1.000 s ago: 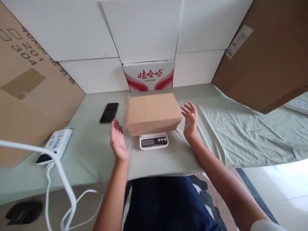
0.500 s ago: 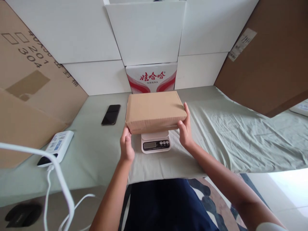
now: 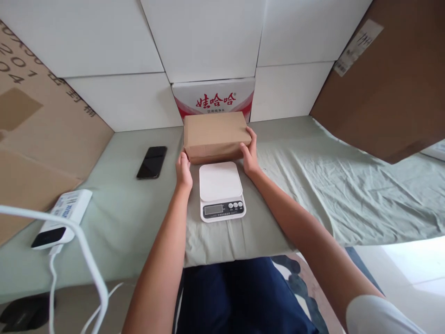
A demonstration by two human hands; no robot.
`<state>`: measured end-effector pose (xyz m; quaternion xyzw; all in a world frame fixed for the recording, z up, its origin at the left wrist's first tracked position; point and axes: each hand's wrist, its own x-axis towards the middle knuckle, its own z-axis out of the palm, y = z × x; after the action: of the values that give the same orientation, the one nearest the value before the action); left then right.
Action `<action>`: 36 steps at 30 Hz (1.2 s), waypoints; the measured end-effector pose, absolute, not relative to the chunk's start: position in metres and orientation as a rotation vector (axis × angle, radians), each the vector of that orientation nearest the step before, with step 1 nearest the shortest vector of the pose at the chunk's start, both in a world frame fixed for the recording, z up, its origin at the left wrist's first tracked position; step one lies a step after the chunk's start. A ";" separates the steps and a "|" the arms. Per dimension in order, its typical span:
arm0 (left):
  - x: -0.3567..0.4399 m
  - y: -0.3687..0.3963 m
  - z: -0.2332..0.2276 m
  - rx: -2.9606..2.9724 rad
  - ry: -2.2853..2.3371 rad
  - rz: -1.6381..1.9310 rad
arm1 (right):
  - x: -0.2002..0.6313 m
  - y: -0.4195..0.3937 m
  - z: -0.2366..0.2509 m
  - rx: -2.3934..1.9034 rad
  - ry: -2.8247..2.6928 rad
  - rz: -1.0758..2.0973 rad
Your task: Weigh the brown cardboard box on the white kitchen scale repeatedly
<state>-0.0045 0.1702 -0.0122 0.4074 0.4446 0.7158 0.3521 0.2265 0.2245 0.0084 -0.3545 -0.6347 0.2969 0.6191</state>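
A closed brown cardboard box (image 3: 216, 130) is held between my two hands, just behind a white digital kitchen scale (image 3: 220, 182). My left hand (image 3: 183, 171) grips the box's near left corner. On the right end, my right hand (image 3: 250, 150) has its thumb on the front face and its fingers round the side. The scale's weighing plate is fully visible with nothing on it, and its display looks blank. I cannot tell whether the box's underside touches the cloth.
A black phone (image 3: 152, 162) lies to the left on the green cloth (image 3: 299, 195). Further left are a white device (image 3: 64, 215) with a cable and a large carton (image 3: 52, 120). White boxes (image 3: 208, 37) line the back; a brown carton (image 3: 378, 83) stands at right.
Both hands have carried the cardboard box backward, away from above the scale, uncovering its plate. The camera view has also shifted slightly.
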 end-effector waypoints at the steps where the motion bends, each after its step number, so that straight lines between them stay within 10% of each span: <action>1: -0.005 0.171 -0.014 1.045 1.168 1.842 | 0.227 0.225 0.008 -0.817 -1.459 0.701; 36: -0.013 0.177 -0.018 0.966 1.218 1.732 | 0.235 0.218 0.004 -0.835 -1.520 0.885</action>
<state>-0.0131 0.1770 -0.0178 0.3811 0.4806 0.6833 0.3960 0.2348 0.2184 0.0045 -0.3545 -0.6455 0.3757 0.5626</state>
